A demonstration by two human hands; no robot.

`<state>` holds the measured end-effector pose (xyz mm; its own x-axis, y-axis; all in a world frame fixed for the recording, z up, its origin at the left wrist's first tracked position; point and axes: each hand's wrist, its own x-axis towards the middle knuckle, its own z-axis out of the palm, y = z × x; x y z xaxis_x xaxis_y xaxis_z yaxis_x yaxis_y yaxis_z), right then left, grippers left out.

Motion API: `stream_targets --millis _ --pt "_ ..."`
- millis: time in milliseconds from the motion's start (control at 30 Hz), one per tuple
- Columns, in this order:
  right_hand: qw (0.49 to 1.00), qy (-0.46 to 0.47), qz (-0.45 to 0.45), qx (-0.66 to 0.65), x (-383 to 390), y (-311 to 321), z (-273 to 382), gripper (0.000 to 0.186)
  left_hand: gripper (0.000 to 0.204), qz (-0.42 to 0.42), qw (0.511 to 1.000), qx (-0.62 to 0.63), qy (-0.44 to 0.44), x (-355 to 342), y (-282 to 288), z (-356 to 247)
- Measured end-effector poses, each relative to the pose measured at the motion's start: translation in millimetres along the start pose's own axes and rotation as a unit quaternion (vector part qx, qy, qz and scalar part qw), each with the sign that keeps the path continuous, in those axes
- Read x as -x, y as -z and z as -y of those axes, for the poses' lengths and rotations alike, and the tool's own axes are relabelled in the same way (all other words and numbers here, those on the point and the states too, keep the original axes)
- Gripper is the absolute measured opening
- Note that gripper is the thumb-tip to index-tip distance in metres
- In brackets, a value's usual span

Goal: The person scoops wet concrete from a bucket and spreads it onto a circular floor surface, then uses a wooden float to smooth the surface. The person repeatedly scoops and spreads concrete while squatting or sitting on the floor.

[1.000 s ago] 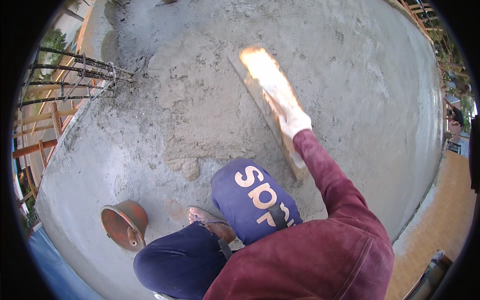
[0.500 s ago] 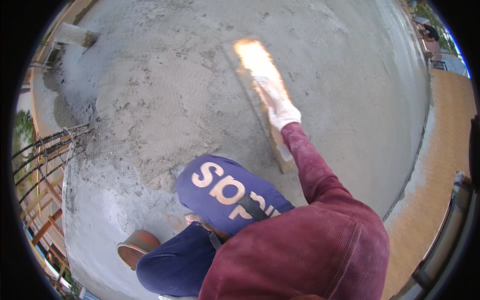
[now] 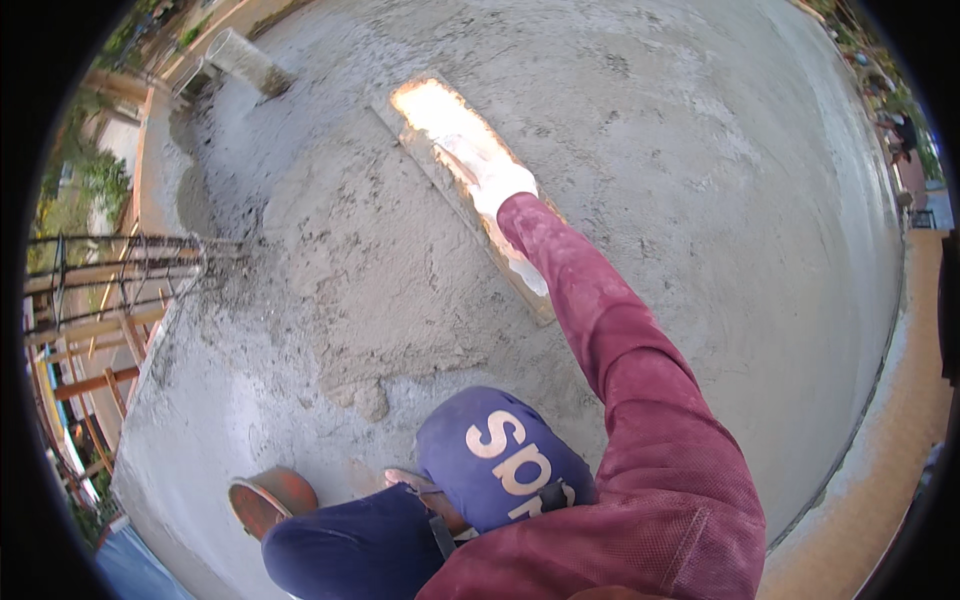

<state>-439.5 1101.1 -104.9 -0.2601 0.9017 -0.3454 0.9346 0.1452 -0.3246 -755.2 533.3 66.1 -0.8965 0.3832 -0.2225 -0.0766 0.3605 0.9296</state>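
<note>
My right hand [image 3: 492, 176], in a white glove, is closed on the top of a long, flat concrete float [image 3: 432, 118]. The float lies slantwise on the wet grey concrete [image 3: 400, 290], its far end toward the upper left and its near end just left of my outstretched forearm. Bright glare washes out its far half and much of the glove, so the grip is only partly seen. Rough, raised concrete lies along the float's left side, with smoother concrete to its right. Nowhere in the picture does my left hand show.
A bucket [image 3: 288, 492] stands beside my bent knee [image 3: 505, 455]. Rebar [image 3: 120, 258] juts in at the left edge, near timber framing. At the upper left a pale pipe [image 3: 247, 62] rises from the concrete. A tan ledge [image 3: 880, 430] borders the right side; another person [image 3: 905, 135] is far off.
My right arm has reached farther out, and the float has moved left and away from me over the concrete. The view has shifted too, showing more rough concrete before my knee.
</note>
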Motion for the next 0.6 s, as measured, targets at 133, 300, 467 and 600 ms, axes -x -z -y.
stream_targets --millis 133,300,467,600 --pt "0.968 0.217 -0.078 -0.103 118 -48 -12 0.075 0.1 0.051 0.996 0.072 -0.03 5 7 -67" --pt "0.991 0.079 -0.107 0.028 126 -75 -117 0.081 0.095 0.086 0.974 -0.192 -0.08 28 99 -80" --pt "0.985 0.155 -0.064 0.042 -13 -55 26 0.077 0.08 0.109 0.944 -0.291 -0.113 59 138 -95" --pt "0.956 0.276 0.023 0.094 3 -101 111 0.08 0.082 0.154 0.932 -0.264 -0.197 1 92 -140"
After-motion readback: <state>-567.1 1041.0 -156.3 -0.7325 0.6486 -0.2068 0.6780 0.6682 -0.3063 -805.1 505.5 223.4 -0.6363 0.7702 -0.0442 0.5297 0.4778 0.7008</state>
